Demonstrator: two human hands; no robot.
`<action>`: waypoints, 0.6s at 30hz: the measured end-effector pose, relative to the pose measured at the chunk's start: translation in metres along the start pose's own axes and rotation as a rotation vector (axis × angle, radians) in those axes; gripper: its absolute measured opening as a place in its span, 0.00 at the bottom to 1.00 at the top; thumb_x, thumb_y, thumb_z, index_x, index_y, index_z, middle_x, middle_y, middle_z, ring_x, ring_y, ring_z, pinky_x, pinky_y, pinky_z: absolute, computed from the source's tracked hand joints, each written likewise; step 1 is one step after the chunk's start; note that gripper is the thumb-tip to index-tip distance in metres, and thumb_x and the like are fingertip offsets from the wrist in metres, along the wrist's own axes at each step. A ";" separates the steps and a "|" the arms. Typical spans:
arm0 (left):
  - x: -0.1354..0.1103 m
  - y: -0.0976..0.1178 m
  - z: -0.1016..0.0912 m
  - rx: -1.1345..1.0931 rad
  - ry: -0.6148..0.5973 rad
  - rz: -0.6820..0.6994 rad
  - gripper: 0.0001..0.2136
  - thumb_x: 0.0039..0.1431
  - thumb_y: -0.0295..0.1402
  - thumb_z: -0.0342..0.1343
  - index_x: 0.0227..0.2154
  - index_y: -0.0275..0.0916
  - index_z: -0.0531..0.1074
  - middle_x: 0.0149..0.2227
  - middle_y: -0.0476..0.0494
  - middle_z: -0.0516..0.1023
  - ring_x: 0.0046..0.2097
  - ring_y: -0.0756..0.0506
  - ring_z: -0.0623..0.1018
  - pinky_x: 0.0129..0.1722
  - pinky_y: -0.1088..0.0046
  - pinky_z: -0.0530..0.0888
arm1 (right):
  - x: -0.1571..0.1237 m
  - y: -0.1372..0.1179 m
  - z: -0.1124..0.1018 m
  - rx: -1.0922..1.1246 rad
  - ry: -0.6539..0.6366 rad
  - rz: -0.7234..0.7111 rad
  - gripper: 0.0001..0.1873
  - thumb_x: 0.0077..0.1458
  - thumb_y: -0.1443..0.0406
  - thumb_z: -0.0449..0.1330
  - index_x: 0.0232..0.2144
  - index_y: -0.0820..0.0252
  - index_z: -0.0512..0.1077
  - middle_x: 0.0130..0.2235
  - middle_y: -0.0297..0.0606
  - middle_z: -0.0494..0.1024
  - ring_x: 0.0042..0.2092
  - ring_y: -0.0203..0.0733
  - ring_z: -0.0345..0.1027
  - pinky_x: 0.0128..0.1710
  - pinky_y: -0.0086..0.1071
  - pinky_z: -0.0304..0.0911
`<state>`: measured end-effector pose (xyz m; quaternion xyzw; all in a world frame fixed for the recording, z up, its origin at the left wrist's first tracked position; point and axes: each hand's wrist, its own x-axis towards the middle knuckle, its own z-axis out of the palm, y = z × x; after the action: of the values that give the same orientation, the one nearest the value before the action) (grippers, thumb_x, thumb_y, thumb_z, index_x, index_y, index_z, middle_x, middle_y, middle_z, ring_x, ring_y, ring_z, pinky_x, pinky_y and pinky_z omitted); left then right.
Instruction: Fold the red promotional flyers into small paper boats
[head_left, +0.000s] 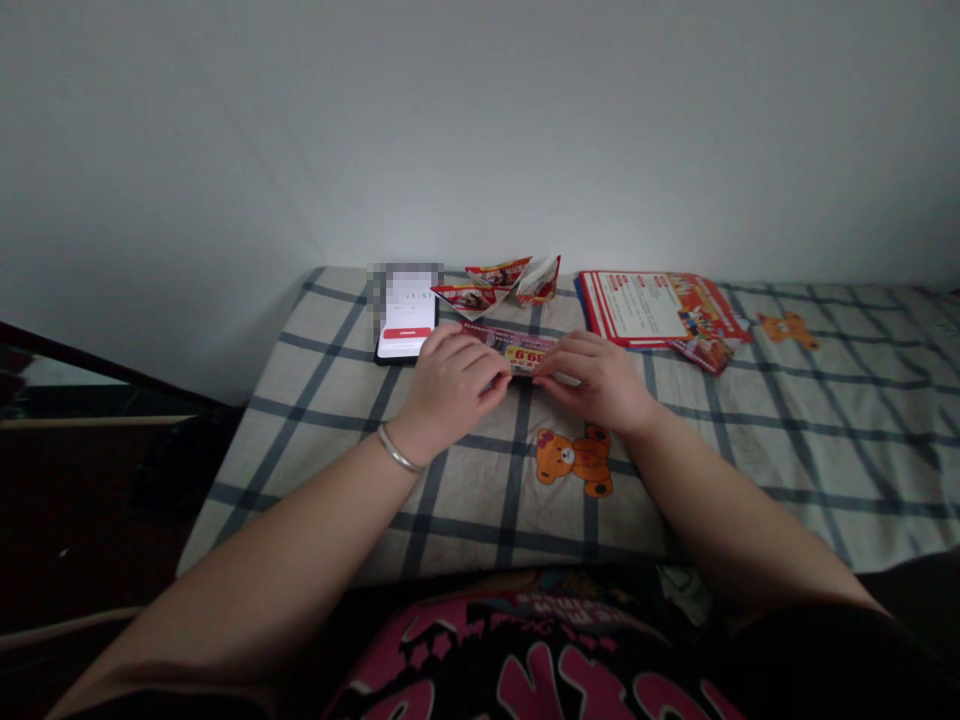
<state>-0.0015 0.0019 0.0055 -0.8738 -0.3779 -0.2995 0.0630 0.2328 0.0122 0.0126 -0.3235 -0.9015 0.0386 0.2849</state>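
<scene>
A narrow folded strip of printed red and yellow paper lies on the checked cloth in front of me. My left hand presses on the strip's left end, fingers curled down on it. My right hand pinches the strip's right end, fingers together. A silver bangle sits on my left wrist.
A lit phone lies just beyond my left hand. Two folded paper shapes stand by the wall. A stack of red printed flyers lies to the right. The checked cloth with bear prints ends at a drop on the left.
</scene>
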 end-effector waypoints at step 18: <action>-0.002 -0.005 0.001 0.004 -0.020 -0.090 0.04 0.55 0.27 0.54 0.27 0.41 0.71 0.32 0.49 0.79 0.39 0.43 0.76 0.59 0.53 0.65 | 0.001 0.008 -0.007 0.217 0.011 0.004 0.04 0.61 0.67 0.57 0.34 0.56 0.72 0.38 0.40 0.81 0.42 0.42 0.73 0.45 0.38 0.68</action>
<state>-0.0053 0.0046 0.0032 -0.8586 -0.4181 -0.2928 0.0472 0.2406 0.0183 0.0162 -0.2928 -0.8898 0.1347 0.3230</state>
